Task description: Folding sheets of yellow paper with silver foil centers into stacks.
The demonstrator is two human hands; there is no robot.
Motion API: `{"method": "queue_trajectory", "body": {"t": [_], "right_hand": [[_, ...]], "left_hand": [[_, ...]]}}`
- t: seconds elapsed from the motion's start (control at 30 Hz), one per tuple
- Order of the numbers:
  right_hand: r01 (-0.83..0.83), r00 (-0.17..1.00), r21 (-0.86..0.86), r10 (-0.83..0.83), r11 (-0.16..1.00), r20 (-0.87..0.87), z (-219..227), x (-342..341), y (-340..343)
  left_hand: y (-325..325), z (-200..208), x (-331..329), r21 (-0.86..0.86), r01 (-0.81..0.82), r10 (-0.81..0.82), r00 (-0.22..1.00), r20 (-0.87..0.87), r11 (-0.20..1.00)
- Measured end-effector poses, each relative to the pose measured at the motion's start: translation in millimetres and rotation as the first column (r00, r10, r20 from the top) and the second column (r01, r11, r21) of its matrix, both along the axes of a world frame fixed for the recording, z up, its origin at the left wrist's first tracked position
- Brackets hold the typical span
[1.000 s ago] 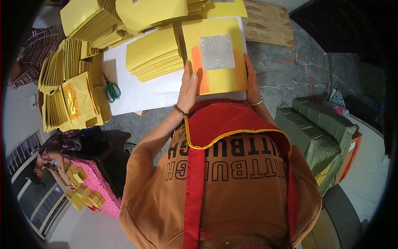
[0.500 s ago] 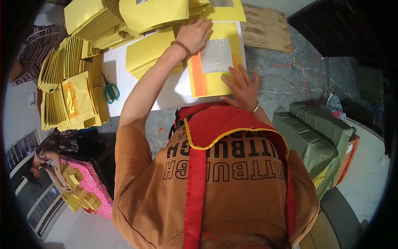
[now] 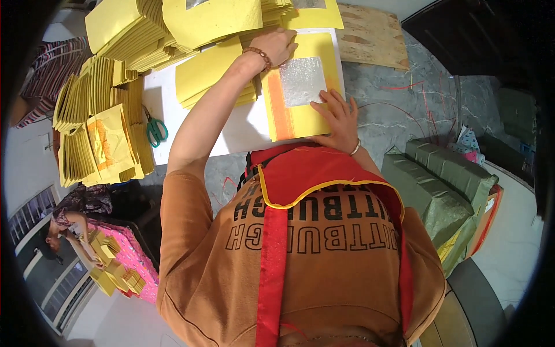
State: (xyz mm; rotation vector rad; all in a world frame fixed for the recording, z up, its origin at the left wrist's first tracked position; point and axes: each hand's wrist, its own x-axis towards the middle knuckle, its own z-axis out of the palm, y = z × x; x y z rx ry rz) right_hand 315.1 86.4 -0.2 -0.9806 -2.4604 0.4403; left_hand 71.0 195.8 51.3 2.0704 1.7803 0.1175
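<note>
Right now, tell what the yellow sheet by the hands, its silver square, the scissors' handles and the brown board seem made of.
Yellow sheet: likely matte paper, by its dull face. Silver square: probably metal foil, from its speckled glints. Scissors' handles: likely plastic, smooth and evenly teal. Brown board: apparently raw plywood, by patchy grain.

We wear a brown top (image 3: 341, 283) with dark lettering (image 3: 324, 240) mid-frame, a yellow-edged red apron (image 3: 326, 173), a brown beaded bracelet (image 3: 258, 55) and a pale bangle (image 3: 355, 148).
</note>
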Motion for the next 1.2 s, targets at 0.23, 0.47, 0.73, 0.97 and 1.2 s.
{"method": "queue_trajectory", "body": {"t": [0.23, 0.47, 0.73, 0.97, 1.2], "right_hand": [[-0.001, 0.868, -0.347, -0.172, 0.938, -0.467, -4, 5, 12], [-0.147, 0.714, -0.797, -0.495, 0.586, -0.495, 0, 0, 74], [-0.193, 0.716, -0.768, -0.447, 0.611, -0.536, -4, -8, 101], [-0.262, 0.742, -0.752, -0.373, 0.605, -0.557, -16, -16, 90], [-0.439, 0.614, -0.781, -0.487, 0.444, -0.621, -8, -25, 73]], "left_hand": [[9, -6, 0, -0.087, -0.014, 0.022, 0.995, 0.099, 0.996], [5, -2, 1, -0.011, -0.118, 0.118, 0.971, 0.210, 0.993], [-116, 14, 30, 0.442, -0.275, -0.015, 0.836, 0.549, 0.853], [-183, -42, 34, -0.221, -0.625, 0.428, 0.202, 0.881, 0.749], [-188, -46, 34, -0.197, -0.627, 0.427, 0.239, 0.872, 0.754]]}}
